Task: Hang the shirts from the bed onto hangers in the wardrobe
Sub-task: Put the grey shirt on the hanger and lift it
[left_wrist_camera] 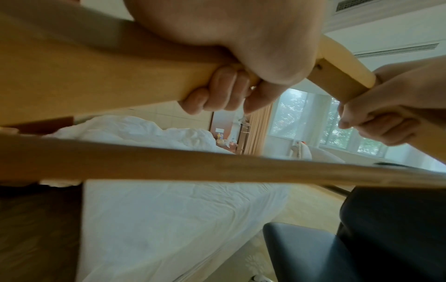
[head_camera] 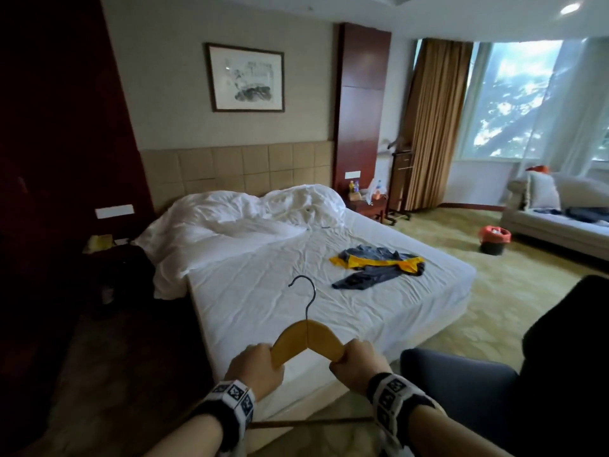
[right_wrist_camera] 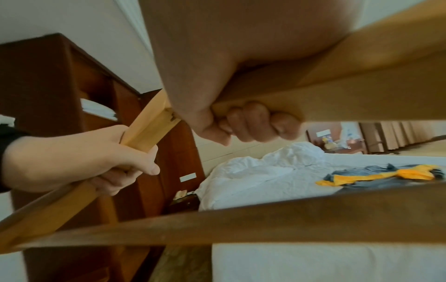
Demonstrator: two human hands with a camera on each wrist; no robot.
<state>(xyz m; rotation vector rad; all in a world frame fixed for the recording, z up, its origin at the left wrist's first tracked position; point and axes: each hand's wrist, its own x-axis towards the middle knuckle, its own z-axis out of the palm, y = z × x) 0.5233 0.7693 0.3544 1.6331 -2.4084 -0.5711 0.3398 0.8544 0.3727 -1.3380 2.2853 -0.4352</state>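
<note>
White sheets cover the bed (head_camera: 296, 291) at frame centre. At centre right of it the shirt (head_camera: 379, 263) lies crumpled, grey with yellow panels. It is judged light, soft and limp; the collar or shoulders are best taken. At lower centre the hanger (head_camera: 308, 338) is gripped by left hand (head_camera: 255, 369) and right hand (head_camera: 357, 366), fingers curled fully round each wooden arm.

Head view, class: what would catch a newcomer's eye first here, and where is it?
First, the wooden hanger front and centre, hook up, with the left hand and right hand each curled round one arm. Next, the grey and yellow shirt crumpled on the right of the white bed.
</note>
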